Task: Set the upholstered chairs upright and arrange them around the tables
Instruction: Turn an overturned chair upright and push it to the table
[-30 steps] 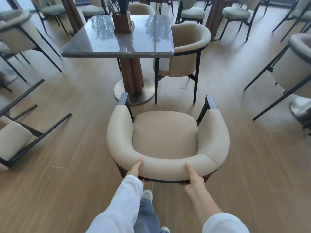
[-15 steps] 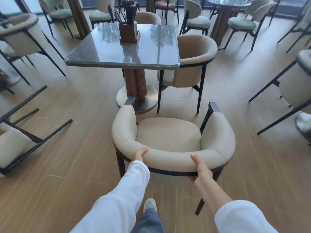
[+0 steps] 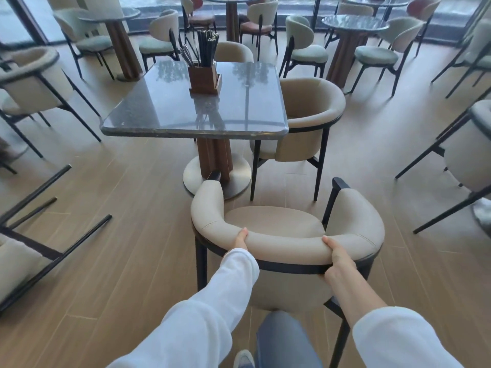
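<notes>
While gripped: curved padded chair (image 3: 287,245)

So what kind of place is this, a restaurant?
Most likely a restaurant or café dining room: several pedestal tables ringed with upholstered chairs, and a wooden holder of chopsticks and cutlery on the nearest table.

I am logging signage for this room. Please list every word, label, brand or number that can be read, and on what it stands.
None can be read: no text shows on the chair both hands hold, the square table, the wooden cutlery holder or the floor.
</notes>
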Motion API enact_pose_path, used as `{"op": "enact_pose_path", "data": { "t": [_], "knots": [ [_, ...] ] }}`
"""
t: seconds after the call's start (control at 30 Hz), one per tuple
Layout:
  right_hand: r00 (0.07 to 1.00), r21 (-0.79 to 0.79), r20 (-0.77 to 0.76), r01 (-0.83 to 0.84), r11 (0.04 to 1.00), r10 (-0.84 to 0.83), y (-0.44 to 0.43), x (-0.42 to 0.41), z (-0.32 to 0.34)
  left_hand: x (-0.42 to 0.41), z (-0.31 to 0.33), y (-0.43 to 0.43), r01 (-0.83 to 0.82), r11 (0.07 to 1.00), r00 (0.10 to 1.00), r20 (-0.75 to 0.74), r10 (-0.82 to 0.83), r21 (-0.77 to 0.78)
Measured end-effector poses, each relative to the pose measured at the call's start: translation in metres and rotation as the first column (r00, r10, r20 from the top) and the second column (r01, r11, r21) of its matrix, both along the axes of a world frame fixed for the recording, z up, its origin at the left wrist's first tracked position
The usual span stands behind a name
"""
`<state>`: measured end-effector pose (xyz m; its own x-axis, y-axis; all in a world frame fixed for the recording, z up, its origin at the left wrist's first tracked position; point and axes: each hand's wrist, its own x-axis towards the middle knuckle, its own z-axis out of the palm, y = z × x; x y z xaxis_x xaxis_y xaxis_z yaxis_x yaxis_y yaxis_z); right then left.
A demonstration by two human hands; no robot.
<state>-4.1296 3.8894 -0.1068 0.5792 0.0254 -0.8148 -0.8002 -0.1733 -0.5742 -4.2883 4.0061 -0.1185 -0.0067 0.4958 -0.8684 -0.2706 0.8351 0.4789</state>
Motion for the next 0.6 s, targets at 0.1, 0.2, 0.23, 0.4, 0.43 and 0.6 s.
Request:
{"op": "enact_pose_path", "data": {
  "t": [0.1, 0.2, 0.23, 0.4, 0.43, 0.6],
  "knots": [
    [0.999, 0.0, 0.039, -0.01, 1.0, 0.01, 0.011, 0.006, 0.004, 0.004, 0.002, 0.014, 0.122, 0.991, 0.993, -0.001, -0.122, 0.051],
    [0.998, 0.022, 0.063, -0.019, 1.0, 0.017, 0.024, 0.013, 0.007, 0.011, 0.004, 0.027, 0.266, 0.953, 0.962, 0.015, -0.271, 0.143],
    [0.998, 0.028, 0.06, -0.021, 0.999, 0.019, 0.028, 0.015, 0.008, 0.012, 0.005, 0.029, 0.261, 0.956, 0.965, -0.003, -0.263, 0.133],
    [0.999, 0.033, 0.039, -0.034, 0.999, 0.033, 0.029, 0.017, 0.005, 0.005, 0.007, 0.027, 0.163, 0.987, 0.979, -0.122, -0.163, -0.002],
    [0.999, 0.032, 0.037, -0.038, 0.999, 0.037, 0.027, 0.015, 0.003, 0.004, 0.004, 0.028, 0.167, 0.986, 0.979, -0.121, -0.166, -0.002],
    [0.996, 0.072, -0.034, -0.083, 0.994, 0.086, 0.016, -0.007, -0.009, -0.014, -0.005, 0.021, 0.097, 0.995, 0.995, -0.015, -0.097, -0.038]
  ]
}}
